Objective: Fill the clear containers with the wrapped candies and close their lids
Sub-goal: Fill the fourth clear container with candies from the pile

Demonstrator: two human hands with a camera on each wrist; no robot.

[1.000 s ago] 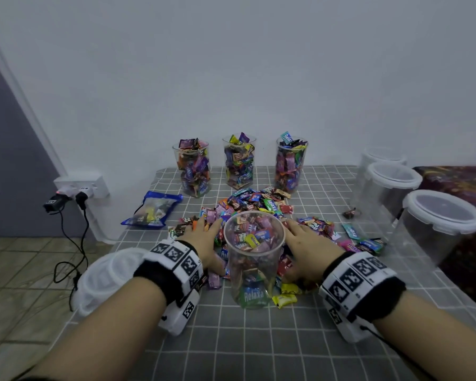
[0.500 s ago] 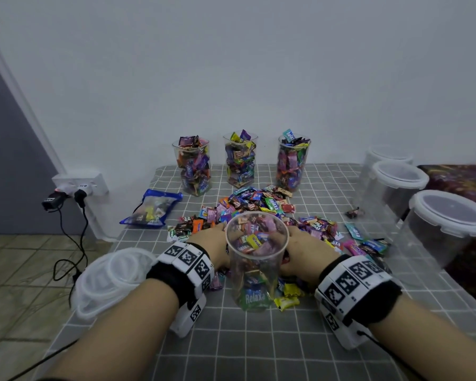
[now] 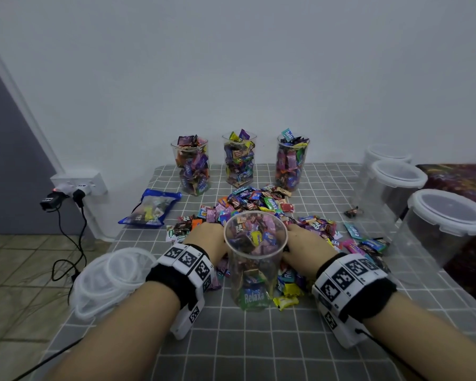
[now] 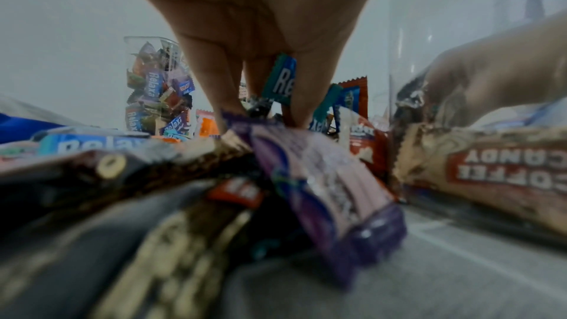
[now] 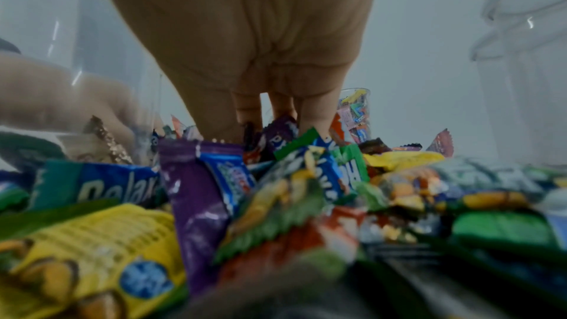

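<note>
A tall clear container, well filled with wrapped candies, stands open at the table's middle front. Behind and around it lies a loose pile of wrapped candies. My left hand is down in the pile just left of the container, and my right hand is just right of it. In the left wrist view my left hand has its fingers gathered downward, pinching a teal candy among others. In the right wrist view my right hand closes thumb and fingers on candies, its tips buried in the pile.
Three full open containers stand in a row at the back. A stack of clear lids sits at the left edge. Large lidded tubs line the right side. A blue candy bag lies back left.
Both hands have drawn inward from a spread, flat pose on the pile to the container's sides, their fingers curling into the candies.
</note>
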